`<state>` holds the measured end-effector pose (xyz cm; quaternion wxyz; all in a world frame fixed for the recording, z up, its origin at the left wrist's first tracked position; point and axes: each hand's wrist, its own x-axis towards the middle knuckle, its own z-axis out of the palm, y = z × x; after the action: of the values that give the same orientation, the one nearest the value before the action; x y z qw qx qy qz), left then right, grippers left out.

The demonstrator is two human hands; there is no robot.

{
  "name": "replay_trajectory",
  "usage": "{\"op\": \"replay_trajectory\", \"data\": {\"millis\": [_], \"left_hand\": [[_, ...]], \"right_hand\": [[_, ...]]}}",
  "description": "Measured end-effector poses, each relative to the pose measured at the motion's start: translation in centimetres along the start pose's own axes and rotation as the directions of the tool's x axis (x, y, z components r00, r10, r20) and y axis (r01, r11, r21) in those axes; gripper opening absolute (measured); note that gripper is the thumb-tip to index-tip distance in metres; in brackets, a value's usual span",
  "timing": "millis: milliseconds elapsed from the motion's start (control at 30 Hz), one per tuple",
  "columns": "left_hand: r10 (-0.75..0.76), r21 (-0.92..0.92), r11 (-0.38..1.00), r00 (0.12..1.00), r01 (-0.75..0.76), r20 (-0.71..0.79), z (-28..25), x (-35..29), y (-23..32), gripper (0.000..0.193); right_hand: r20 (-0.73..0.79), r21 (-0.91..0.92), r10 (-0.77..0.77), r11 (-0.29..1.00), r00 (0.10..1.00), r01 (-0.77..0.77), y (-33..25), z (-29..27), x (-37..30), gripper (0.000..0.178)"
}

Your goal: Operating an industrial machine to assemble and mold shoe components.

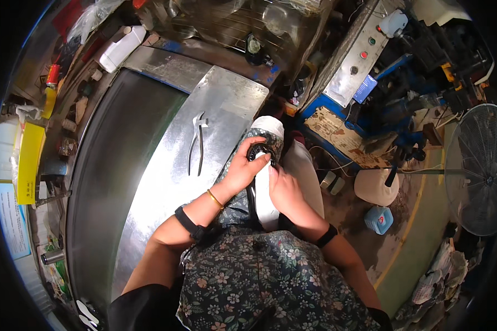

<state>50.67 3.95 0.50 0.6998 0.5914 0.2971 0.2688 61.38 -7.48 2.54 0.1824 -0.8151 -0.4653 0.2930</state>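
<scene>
Above my lap, my left hand (243, 170) is closed around a round black part with a ridged rim (255, 150). Its thumb presses on the part's near edge. Close beside it on the right, my right hand (284, 190) has its fingers bent together against a long white piece (265, 198) that runs from the black part down toward my apron. Whether the two are joined is hidden by my fingers. A pair of metal pliers (198, 138) with dark handles lies to the left on a shiny metal plate (165, 165).
A dark conveyor belt (116, 143) runs beyond the plate on the left. At the upper right stands a control panel (348, 71) with buttons. A caged fan (483, 171), a beige stool seat (376, 186) and light blue plastic tubs (379, 219) are on the right.
</scene>
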Motion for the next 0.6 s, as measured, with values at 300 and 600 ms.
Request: {"op": "replay_trajectory", "data": {"millis": [300,600], "left_hand": [[-0.027,-0.061,0.998,0.998,0.03,0.054,-0.6,0.1,-0.5,0.039],[-0.069,-0.105,0.991,0.989,0.083,0.129,0.1,-1.5,0.6,0.042]], "right_hand": [[-0.217,-0.087,-0.005,0.996,0.976,-0.014,-1.4,0.8,-0.2,0.041],[-0.149,0.598,-0.392,0.696,0.908,0.399,7.2,6.0,-2.8,0.062]]}}
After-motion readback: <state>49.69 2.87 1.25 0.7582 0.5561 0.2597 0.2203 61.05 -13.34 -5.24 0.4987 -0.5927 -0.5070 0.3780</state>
